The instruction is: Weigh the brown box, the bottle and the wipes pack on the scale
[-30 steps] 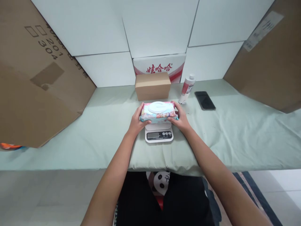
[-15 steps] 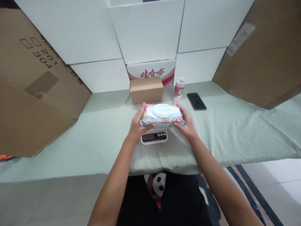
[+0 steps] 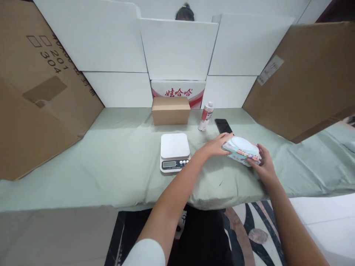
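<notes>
Between my two hands is a pack of wet wipes (image 3: pixel 242 150) with a white lid and a pink and light blue wrapper. My left hand (image 3: pixel 217 145) grips its left end, and my right hand (image 3: pixel 263 162) has closed around the right end. The pack is tilted a little, over the right part of the table; whether it touches the cloth I cannot tell. A white digital kitchen scale (image 3: pixel 174 147) lies to the left with a bare platform, my left forearm passing close to its lower right corner. Just behind the pack is a black smartphone (image 3: pixel 223 126), partly covered.
A small brown carton (image 3: pixel 171 111) and a white and red bottle (image 3: pixel 206 116) stand at the back. Large cardboard sheets wall in the left (image 3: pixel 50 111) and right (image 3: pixel 302 81) sides. White panels (image 3: pixel 177 48) close the rear, with the top of a person's head (image 3: pixel 185 13) above them.
Both hands have carried the wet wipes from over the scale to the right, uncovering the scale's platform. The pack now partly covers the phone. The camera view has shifted slightly.
</notes>
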The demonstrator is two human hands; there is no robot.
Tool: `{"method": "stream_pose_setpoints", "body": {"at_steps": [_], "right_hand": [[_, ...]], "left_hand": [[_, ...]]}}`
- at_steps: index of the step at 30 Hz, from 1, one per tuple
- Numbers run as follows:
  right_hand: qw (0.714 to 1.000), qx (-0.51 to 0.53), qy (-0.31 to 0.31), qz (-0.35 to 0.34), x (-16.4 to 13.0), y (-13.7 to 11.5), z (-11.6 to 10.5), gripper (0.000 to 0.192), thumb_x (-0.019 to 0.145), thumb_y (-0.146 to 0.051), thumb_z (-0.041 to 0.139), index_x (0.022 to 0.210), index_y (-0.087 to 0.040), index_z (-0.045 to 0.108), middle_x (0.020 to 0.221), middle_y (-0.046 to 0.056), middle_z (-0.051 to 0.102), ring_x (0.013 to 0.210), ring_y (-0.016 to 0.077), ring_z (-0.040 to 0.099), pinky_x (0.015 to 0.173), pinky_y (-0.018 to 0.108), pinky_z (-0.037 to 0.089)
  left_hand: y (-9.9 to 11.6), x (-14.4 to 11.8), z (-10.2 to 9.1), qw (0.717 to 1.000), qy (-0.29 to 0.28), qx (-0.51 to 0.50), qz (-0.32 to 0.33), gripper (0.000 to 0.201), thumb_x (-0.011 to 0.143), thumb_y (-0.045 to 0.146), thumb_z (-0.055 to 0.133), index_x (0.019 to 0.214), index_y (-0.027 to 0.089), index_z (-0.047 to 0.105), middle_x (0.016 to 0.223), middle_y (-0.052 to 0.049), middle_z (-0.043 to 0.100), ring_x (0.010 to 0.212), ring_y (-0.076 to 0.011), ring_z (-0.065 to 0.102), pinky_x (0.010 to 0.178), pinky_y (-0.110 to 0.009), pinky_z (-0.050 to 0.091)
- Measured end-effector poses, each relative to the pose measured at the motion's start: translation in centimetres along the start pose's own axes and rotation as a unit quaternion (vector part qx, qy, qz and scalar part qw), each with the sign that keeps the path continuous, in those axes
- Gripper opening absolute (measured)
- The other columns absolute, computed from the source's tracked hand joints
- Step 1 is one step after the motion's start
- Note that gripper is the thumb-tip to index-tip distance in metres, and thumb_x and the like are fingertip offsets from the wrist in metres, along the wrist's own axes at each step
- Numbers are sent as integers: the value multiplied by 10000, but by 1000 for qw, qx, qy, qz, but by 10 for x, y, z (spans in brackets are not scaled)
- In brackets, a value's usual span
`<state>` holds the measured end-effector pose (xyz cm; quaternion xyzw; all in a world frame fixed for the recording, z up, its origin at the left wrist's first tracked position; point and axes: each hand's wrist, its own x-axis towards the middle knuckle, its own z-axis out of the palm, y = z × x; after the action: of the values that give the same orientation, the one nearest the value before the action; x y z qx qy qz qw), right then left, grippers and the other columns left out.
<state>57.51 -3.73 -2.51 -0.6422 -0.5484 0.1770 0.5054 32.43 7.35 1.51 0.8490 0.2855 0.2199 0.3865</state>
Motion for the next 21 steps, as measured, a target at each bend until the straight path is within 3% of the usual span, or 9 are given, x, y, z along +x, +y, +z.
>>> {"method": "stream_pose_setpoints", "body": {"at_steps": [2,4,7,9,12,15,17,19,21], "right_hand": [[1000,-22,-18,10,1,-1,-2,1053,656,-693,849,1543,-268,473,1543,204,515,1401,430,589,1042,586,605],[995,-97,-7,-11,-4,-12,-2,1093,669,-719,833,1568,-224,456,1512,235,525,1367,461,591,1091,666,547],[962,-234,105,-95,-23,-48,12,1001,724,-716,800,1509,-153,536,1443,268,568,1405,525,508,1191,799,357],[955,-218,157,-126,-34,-77,39,783,825,-632,754,1441,-175,596,1374,238,620,1300,467,587,1154,752,430],[989,-53,88,-110,-25,-107,104,614,855,-538,744,1391,-269,612,1348,152,655,950,291,685,892,535,629],[994,94,58,9,20,-111,176,771,782,-552,772,1447,-241,538,1467,188,593,855,234,689,803,471,644],[987,116,84,78,57,-105,215,893,662,-497,837,1442,-197,521,1459,218,595,1011,295,710,949,537,619],[986,94,92,103,84,-100,241,867,639,-437,821,1408,-170,524,1391,214,644,1192,345,687,1092,568,550],[991,53,87,89,97,-96,254,741,680,-383,768,1349,-149,556,1306,207,696,1228,351,687,1130,555,524]], "left_hand": [[1,-4,-6,999,1,40,-2,960,896,300,725,1720,187,246,1806,-189,207,1684,-328,243,1322,-487,354],[-2,-26,-26,996,41,78,17,887,923,322,713,1699,179,308,1790,-193,258,1678,-334,262,1336,-507,327],[-26,-87,-78,975,186,94,76,697,973,426,666,1615,249,462,1730,-125,428,1627,-287,390,1332,-486,350],[-56,-133,-118,944,309,105,55,537,987,440,636,1486,246,595,1592,-119,605,1532,-279,528,1288,-486,413],[-107,-187,-158,875,474,92,-47,413,970,459,621,1280,197,695,1277,-129,775,1256,-268,715,1126,-466,543],[-139,-209,-168,845,514,42,-140,393,921,456,631,1180,172,712,1085,-121,782,1053,-237,743,903,-374,596],[-146,-211,-167,844,511,11,-161,390,901,445,640,1173,175,712,1040,-104,767,970,-209,730,805,-321,579],[-146,-208,-165,849,503,-10,-162,379,891,426,650,1177,184,712,1003,-81,754,881,-180,707,756,-297,559],[-143,-205,-165,855,490,-26,-165,366,883,401,661,1174,186,715,965,-63,743,807,-160,679,718,-287,540]]}}
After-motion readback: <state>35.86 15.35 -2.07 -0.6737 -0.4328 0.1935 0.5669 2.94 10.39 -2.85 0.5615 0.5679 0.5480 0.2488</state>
